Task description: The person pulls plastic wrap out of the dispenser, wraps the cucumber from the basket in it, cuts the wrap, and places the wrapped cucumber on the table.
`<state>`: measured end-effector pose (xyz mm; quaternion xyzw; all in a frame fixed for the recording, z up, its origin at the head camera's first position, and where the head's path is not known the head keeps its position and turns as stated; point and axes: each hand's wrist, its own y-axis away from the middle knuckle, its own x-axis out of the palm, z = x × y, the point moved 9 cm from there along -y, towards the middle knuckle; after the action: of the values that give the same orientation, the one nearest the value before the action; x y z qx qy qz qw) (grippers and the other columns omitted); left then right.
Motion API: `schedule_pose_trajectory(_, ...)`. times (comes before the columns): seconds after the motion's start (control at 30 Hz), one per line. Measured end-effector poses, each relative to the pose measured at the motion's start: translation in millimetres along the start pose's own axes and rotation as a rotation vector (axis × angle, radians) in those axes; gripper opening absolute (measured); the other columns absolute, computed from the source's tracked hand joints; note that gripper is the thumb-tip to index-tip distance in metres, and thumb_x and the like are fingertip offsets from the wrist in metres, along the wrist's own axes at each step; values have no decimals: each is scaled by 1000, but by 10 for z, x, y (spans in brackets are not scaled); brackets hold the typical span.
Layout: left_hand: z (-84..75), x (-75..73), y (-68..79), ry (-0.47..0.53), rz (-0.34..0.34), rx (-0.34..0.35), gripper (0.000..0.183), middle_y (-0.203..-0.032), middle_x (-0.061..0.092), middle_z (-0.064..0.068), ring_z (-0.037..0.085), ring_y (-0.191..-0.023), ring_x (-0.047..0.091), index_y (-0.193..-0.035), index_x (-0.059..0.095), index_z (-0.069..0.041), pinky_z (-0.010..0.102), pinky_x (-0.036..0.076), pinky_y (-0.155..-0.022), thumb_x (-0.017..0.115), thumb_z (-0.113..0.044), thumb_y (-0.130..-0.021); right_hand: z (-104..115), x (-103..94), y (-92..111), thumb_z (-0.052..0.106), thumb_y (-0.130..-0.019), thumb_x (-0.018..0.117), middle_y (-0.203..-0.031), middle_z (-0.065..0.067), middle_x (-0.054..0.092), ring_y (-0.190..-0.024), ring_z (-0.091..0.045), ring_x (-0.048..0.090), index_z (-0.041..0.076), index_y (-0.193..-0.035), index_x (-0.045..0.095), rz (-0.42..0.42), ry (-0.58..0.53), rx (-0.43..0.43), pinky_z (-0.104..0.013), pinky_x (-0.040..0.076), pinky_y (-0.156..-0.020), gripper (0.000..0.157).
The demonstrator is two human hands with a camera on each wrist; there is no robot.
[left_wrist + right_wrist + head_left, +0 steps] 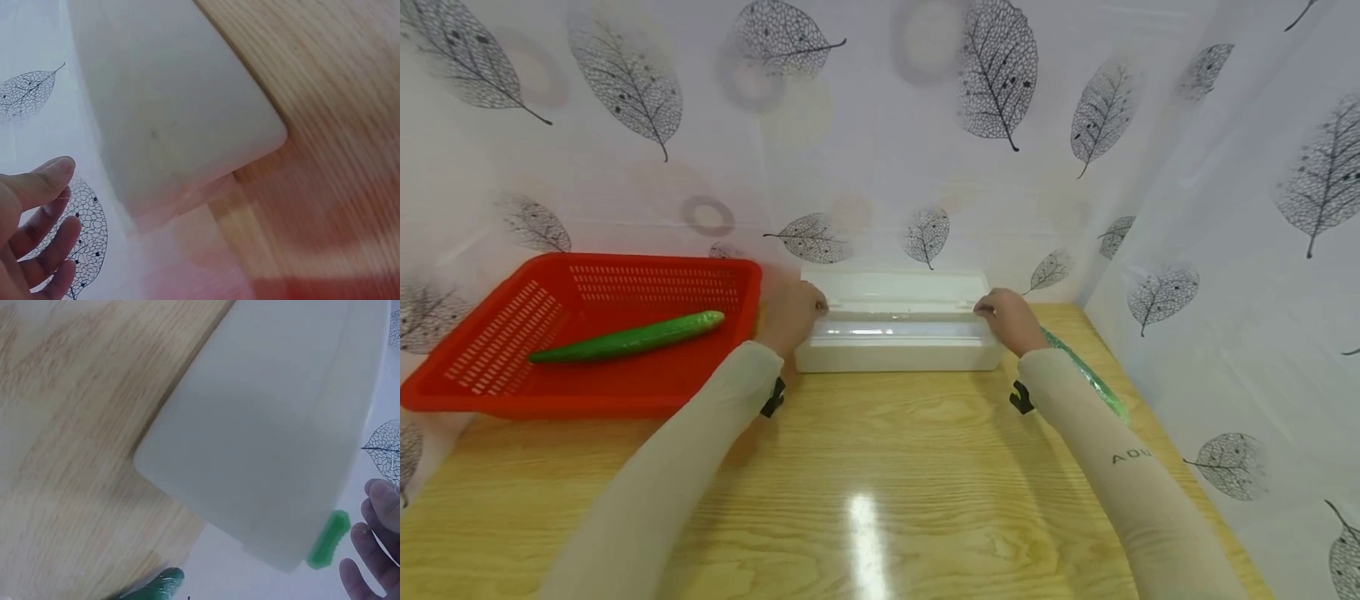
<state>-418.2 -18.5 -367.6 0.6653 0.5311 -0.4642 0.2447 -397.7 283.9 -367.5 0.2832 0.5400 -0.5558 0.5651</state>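
A white cling film dispenser point(898, 358) lies across the table near the wall, its lid point(895, 286) raised at the back. Clear cling film point(891, 317) shows over the opening, between my two hands. At the dispenser's left end my left hand point(793, 317) pinches the film's edge between thumb and fingers. My right hand point(1011, 319) does likewise at the right end. The left wrist view shows that thumb point(59, 172) against the index finger, with the film barely visible. A small green piece point(328, 540) shows beside the dispenser's end in the right wrist view.
A red plastic basket point(715, 406) stands on the left, with a green cucumber point(625, 340) inside. Behind my right forearm lies a film-wrapped cucumber point(1090, 379), near the table's right edge. Leaf-patterned sheeting point(865, 167) covers the walls behind and to the right of the wooden table point(940, 475).
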Motion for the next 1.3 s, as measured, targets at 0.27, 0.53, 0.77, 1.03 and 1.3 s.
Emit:
schedule_pose_trajectory(0.27,-8,-140,-29,-84,-11,22,20,-110,70,10,27,-101,62,-104,73,-10,41,48,-92,58,-15,-92,45,-181,-16,3,-88,61,-90,-20,66,-84,-32,61,-5,-94,70,-67,-11,-4,-42,53,-76,13)
schedule_pose_trajectory(0.53,-79,-310,-24,-183,-87,69,17,-106,71,8,27,-99,63,-100,74,-13,41,48,-88,62,-19,-90,72,-349,-3,3,-89,60,-91,-20,65,-83,-31,61,-5,-96,69,-114,-20,-21,-42,52,-75,14)
schedule_pose_trajectory(0.77,-143,-421,58,-158,-109,59,17,-102,71,9,26,-93,63,-100,74,-12,39,47,-86,63,-18,-90,125,-465,45,4,-90,59,-93,-18,64,-85,-30,60,-5,-97,68,-140,-47,-10,-43,51,-78,15)
schedule_pose_trajectory(1.03,-176,-497,161,-146,-144,32,17,-98,72,7,23,-83,61,-100,74,-14,35,48,-75,66,-22,-87,196,-569,155,2,-89,60,-90,-19,65,-82,-31,61,-4,-94,69,-234,-41,-41,-43,51,-75,12)
schedule_pose_trajectory(1.3,-224,-578,286,-112,-193,23,17,-91,72,7,22,-73,59,-99,75,-15,33,43,-66,66,-23,-87,297,-663,271,-1,-87,61,-89,-19,65,-80,-32,61,-4,-92,70,-305,-43,-58,-43,51,-73,10)
